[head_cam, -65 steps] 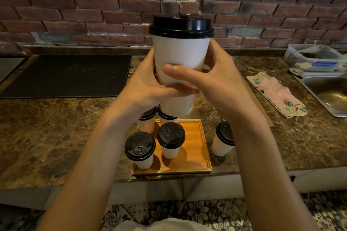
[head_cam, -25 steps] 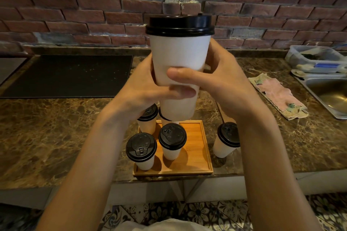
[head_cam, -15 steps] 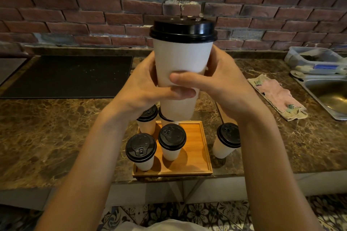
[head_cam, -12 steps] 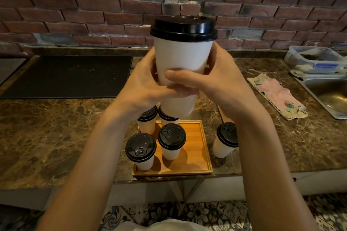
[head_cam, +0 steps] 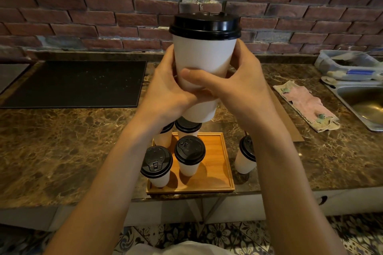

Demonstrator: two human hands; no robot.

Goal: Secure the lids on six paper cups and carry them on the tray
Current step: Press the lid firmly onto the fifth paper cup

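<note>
From the head camera, both hands grasp the held cup at chest height. The left hand wraps its left wall and the right hand its right wall, thumb laid across the front. Its black lid sits above the hands and looks level on the near rim; the far rim is hidden. The step appears to be checking this lid before setting the cup down. To do it well, grip only lightly, since a paper wall probably gives and a squeeze could lift the lid. Press round the lid's edge until it seats, then lower the cup upright. Straight below the hands the tray holds four lidded tray cups in its left half, the back two partly hidden by the hands. Its right half is bare wood, which seems the place to aim for, clear of those lids. Below the right forearm, a lone cup, also lidded, stands on the surface just beside the tray. What any cup contains cannot be seen. Far right of the hands, a tub holds items too unclear to name.
</note>
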